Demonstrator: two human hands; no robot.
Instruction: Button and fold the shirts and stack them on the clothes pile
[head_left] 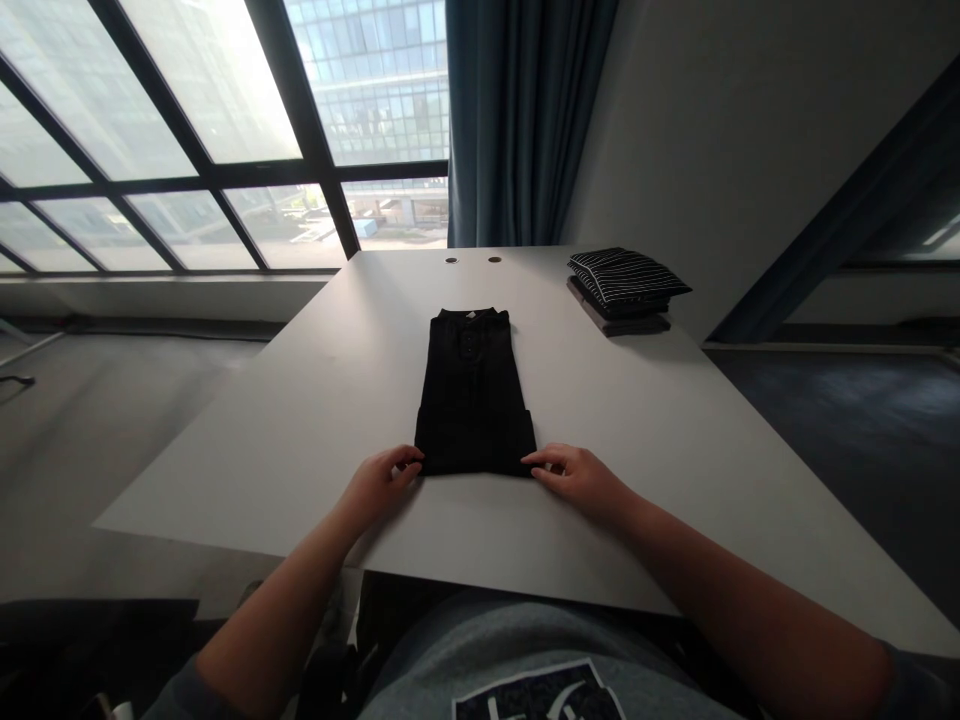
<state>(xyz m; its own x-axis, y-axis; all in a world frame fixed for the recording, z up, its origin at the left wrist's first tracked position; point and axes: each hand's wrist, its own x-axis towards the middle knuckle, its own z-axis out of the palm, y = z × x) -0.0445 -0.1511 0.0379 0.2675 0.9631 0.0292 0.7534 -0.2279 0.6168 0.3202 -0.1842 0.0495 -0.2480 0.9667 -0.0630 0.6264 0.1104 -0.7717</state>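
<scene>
A black shirt (pixel 472 385) lies flat on the white table, folded into a narrow shape with its collar at the far end. Its near part is folded up over itself, making a wider band. At the shirt's near left corner, my left hand (pixel 386 475) pinches the folded edge between thumb and fingers. My right hand (pixel 574 473) does the same at the near right corner. Both corners rest on or just above the tabletop; which of these I cannot tell.
A stack of folded clothes (pixel 626 285), a black-and-white striped one on top, sits at the table's far right. Two round cable holes (pixel 494 260) are near the far edge of the white table (pixel 322 400). Beyond stand windows and a blue curtain (pixel 525 120).
</scene>
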